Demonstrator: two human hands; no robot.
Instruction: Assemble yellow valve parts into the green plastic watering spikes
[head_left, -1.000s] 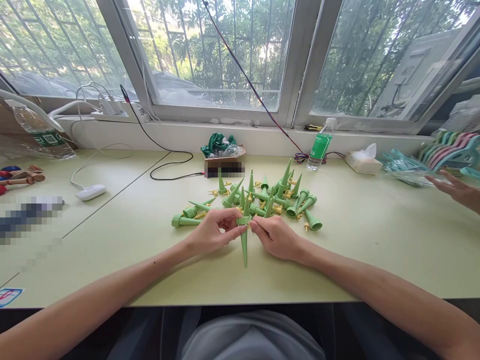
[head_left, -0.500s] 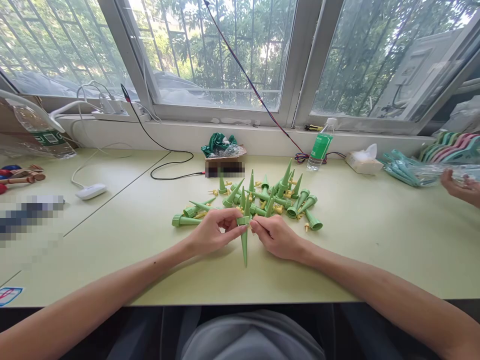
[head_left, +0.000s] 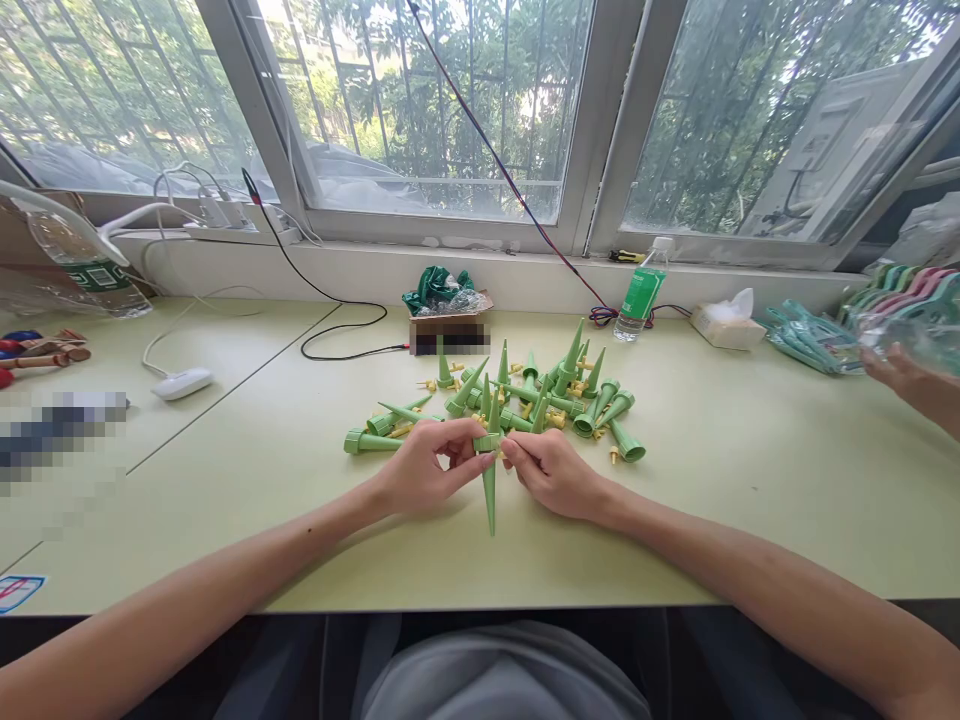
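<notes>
My left hand [head_left: 426,468] pinches a green plastic watering spike [head_left: 489,495] by its collar between thumb and fingers. The spike's narrow point aims down toward me. At the right side of the collar, the closed fingertips of my right hand [head_left: 556,476] grip a small yellow valve [head_left: 502,455], mostly hidden by the fingers. Whether the valve is seated in the collar I cannot tell. Just beyond both hands lies a loose pile of similar green spikes [head_left: 568,370], some upright and others on their sides. Small yellow valves are scattered among them, one [head_left: 613,454] at the pile's right front.
Behind the pile sits a small box [head_left: 450,318] with green plastic in it. A water bottle [head_left: 643,290] and a tissue box [head_left: 727,322] stand farther right. Another person's hand [head_left: 911,385] touches clear plastic near the hangers [head_left: 907,300]. A white mouse-like device [head_left: 182,384] lies left.
My hands and the held spike stay almost in place, with only slight finger movement. At the right edge, the other person's hand has shifted and clear plastic has come into view by it.
</notes>
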